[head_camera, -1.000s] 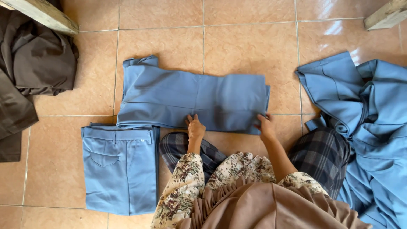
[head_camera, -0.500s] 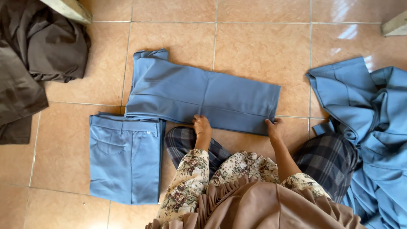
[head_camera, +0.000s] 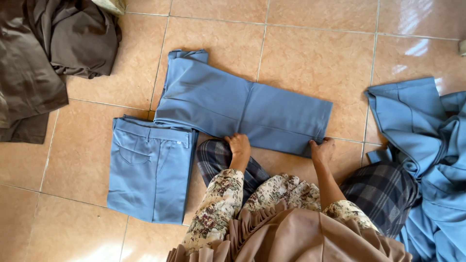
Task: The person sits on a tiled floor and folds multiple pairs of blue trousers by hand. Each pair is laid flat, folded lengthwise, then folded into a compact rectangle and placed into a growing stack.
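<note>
Trousers [head_camera: 242,109] shifted slightly rightward, left hand [head_camera: 239,147] and right hand [head_camera: 322,149] pinching their near edge.

Two hands are in view: a left hand [head_camera: 239,148] and a right hand [head_camera: 322,150]. Two blue trousers lie flat on the floor: one spread trousers [head_camera: 242,104] and one folded trousers [head_camera: 150,170]. One blue heap [head_camera: 429,160] of cloth lies at the right; how many garments it holds cannot be told. One brown heap [head_camera: 48,53] lies at the upper left.
</note>
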